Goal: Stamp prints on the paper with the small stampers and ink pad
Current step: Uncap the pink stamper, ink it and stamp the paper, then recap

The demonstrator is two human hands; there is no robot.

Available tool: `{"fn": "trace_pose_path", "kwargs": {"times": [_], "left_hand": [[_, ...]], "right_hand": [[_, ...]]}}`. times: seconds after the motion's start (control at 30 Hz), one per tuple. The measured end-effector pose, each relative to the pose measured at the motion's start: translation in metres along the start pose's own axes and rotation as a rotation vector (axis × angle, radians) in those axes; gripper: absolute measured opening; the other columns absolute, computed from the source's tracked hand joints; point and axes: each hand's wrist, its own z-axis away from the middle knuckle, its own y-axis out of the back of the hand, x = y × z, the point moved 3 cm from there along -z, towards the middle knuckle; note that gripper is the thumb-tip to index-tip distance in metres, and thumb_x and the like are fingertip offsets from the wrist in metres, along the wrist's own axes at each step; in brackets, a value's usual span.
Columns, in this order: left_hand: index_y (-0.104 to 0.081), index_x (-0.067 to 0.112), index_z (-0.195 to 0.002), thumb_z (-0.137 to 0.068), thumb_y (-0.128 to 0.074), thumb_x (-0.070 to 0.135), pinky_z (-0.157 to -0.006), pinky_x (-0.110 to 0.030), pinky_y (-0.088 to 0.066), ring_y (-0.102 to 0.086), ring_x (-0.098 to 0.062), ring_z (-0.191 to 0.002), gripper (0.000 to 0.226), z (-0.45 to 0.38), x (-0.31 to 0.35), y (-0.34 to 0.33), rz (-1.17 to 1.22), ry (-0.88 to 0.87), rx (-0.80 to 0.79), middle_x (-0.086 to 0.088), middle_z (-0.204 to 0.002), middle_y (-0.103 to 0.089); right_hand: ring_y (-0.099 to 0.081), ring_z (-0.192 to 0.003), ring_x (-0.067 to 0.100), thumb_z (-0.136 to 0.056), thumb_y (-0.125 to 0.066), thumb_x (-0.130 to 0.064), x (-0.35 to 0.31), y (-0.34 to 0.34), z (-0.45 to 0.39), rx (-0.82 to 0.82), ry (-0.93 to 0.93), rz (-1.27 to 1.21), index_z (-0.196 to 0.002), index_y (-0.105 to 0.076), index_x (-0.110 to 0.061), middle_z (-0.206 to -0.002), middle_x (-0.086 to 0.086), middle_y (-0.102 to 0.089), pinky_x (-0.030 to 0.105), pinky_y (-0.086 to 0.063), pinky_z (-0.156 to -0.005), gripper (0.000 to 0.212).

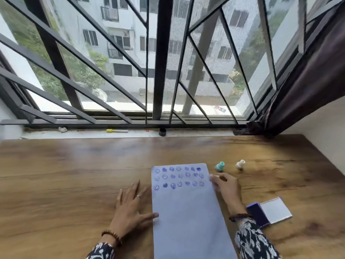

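A pale blue paper (pixel 188 221) lies upright on the wooden table, with three rows of blue smiley and heart prints (pixel 179 177) across its top. My left hand (pixel 130 204) rests flat beside the paper's left edge, thumb on the sheet. My right hand (pixel 224 186) sits at the paper's right edge by the last prints, fingers pinched on a small pale stamper (pixel 214 176) that is blurred. A teal stamper (pixel 220 166) and a cream stamper (pixel 240 164) stand just beyond the paper's top right corner. The open ink pad (pixel 258 215) with its white lid (pixel 276 210) lies right of my right wrist.
The wooden table (pixel 74 174) runs back to a window sill holding a yellow-capped marker (pixel 116 130) and a small black cap (pixel 162 132). Black window bars rise behind it. A dark curtain (pixel 298 86) hangs at the right, next to a white wall.
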Motion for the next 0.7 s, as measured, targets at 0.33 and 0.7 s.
{"fn": "trace_pose_path", "kwargs": {"times": [0.33,0.7], "left_hand": [[-0.034,0.037,-0.135,-0.083,-0.054,0.049,-0.110,-0.036,-0.016,-0.023,-0.011,-0.137,0.057,-0.030,0.136,-0.054,-0.057,-0.269,0.124,0.008,-0.148,-0.032],[-0.053,0.013,-0.115,-0.087,-0.049,0.032,-0.096,-0.038,-0.029,-0.042,-0.025,-0.113,0.034,-0.073,0.235,-0.108,-0.359,-0.492,-0.072,-0.011,-0.119,-0.050]], "right_hand": [[-0.068,-0.049,0.006,-0.091,-0.049,-0.006,0.042,0.083,0.036,-0.077,-0.418,-0.905,-0.086,-0.062,-0.006,-0.053,-0.001,-0.072,0.016,-0.054,-0.043,0.014],[-0.065,-0.045,0.009,-0.086,-0.055,0.000,0.068,0.114,0.038,-0.050,-0.457,-1.001,-0.087,-0.062,0.003,-0.054,0.006,-0.071,0.020,-0.056,-0.043,0.008]]}}
